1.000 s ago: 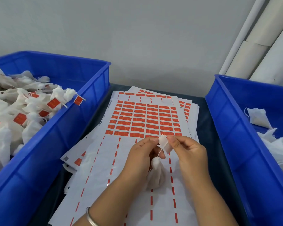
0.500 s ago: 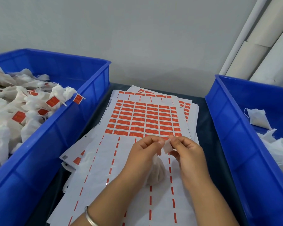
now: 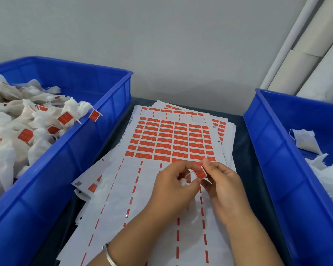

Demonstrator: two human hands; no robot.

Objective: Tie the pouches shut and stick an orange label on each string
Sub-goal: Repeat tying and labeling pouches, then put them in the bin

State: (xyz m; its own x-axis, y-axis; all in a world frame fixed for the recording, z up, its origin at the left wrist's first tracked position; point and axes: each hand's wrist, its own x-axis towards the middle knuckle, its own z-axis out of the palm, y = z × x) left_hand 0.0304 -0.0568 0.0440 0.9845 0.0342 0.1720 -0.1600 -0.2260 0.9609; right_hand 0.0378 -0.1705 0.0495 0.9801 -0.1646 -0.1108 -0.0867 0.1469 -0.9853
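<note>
Over the label sheet (image 3: pixel 173 139), my two hands meet at the middle of the table. My right hand (image 3: pixel 221 185) pinches a small orange label (image 3: pixel 201 173) folded on a thin white string (image 3: pixel 188 173). My left hand (image 3: pixel 173 185) grips the string and the gathered neck of a white pouch (image 3: pixel 184 182). Its body hangs below, mostly hidden behind my hands. The sheet carries several rows of orange labels on its far half, and its near half is peeled bare.
A blue bin (image 3: pixel 88 143) on the left holds several tied pouches with orange labels. A blue bin (image 3: pixel 273 150) on the right holds loose white pouches (image 3: pixel 306 141). More label sheets lie stacked under the top one. White tubes (image 3: pixel 315 45) lean at the back right.
The label showed its white backing a second ago; now its orange face shows, folded on the string. The pouch has sunk lower behind my hands.
</note>
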